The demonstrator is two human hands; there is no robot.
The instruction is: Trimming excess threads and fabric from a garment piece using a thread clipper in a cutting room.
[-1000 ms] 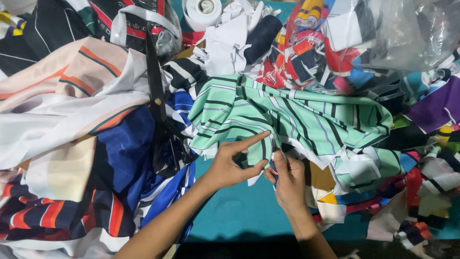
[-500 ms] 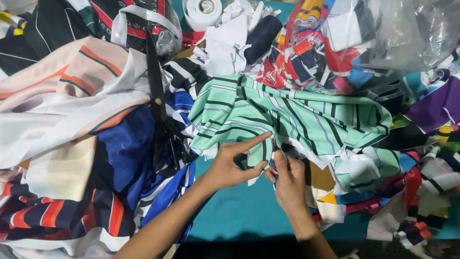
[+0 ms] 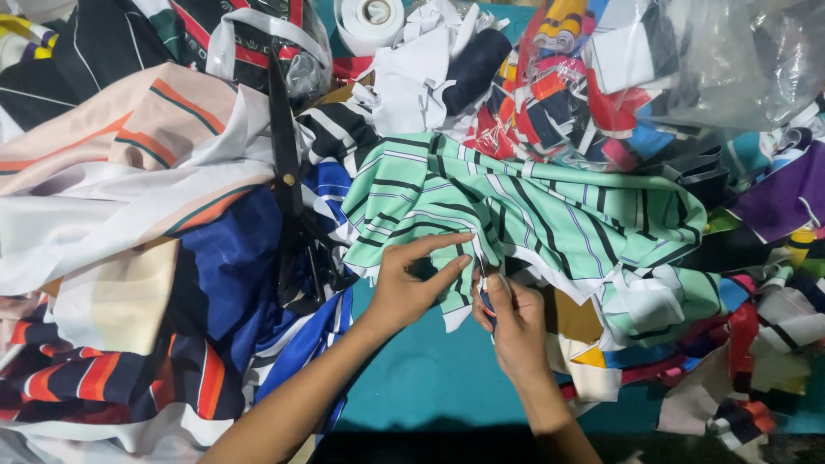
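Observation:
A mint-green cloth with dark and white stripes (image 3: 550,215) lies spread over the heap in the middle. My left hand (image 3: 411,279) pinches its lower edge, forefinger stretched along the hem. My right hand (image 3: 514,322) sits just to the right, fingers closed around a small blue-handled tool that touches the same edge; most of the tool is hidden by the fingers. Both hands hover over the teal table top (image 3: 430,387).
Large black scissors (image 3: 288,185) lie on the white, peach and blue fabrics at left. A white tape roll (image 3: 371,19) stands at the back. A clear plastic bag of fabric scraps (image 3: 687,69) fills the back right. Loose colourful scraps (image 3: 756,344) crowd the right side.
Both hands stay on the green cloth's edge; my right hand has shifted slightly along the hem.

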